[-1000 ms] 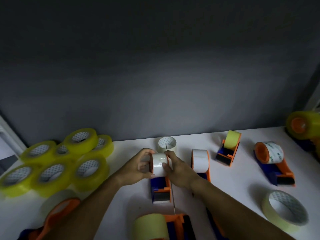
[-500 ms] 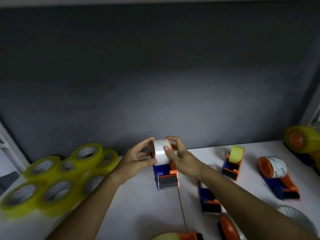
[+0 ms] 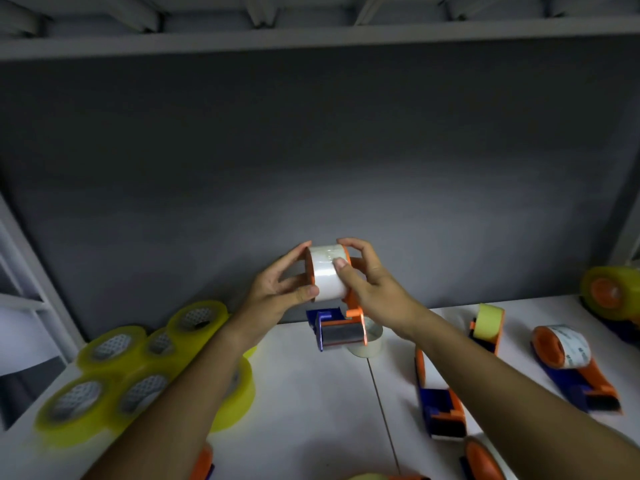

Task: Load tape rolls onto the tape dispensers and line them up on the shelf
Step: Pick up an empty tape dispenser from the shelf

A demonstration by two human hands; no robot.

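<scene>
At 8 o'clock, yellow tape rolls [image 3: 138, 372] lie piled on the white shelf [image 3: 311, 410]. In the middle, the left hand [image 3: 277, 292] and right hand [image 3: 367, 289] hold, with curled fingers, a white tape roll [image 3: 327, 275] mounted on a dispenser [image 3: 341, 329], lifted above the shelf. At 3 o'clock stand loaded dispensers [image 3: 568, 358].

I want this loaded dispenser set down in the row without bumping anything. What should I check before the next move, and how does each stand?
1. Both hands grip: ok, left hand and right hand pinch the white roll.
2. Roll seated on the dispenser: cannot tell, the hub is hidden.
3. Dispenser clear of the shelf: ok, it is lifted.
4. Spot below free: not ok, a clear roll lies just behind it.
5. Tape threaded to the blade: cannot tell.
</scene>
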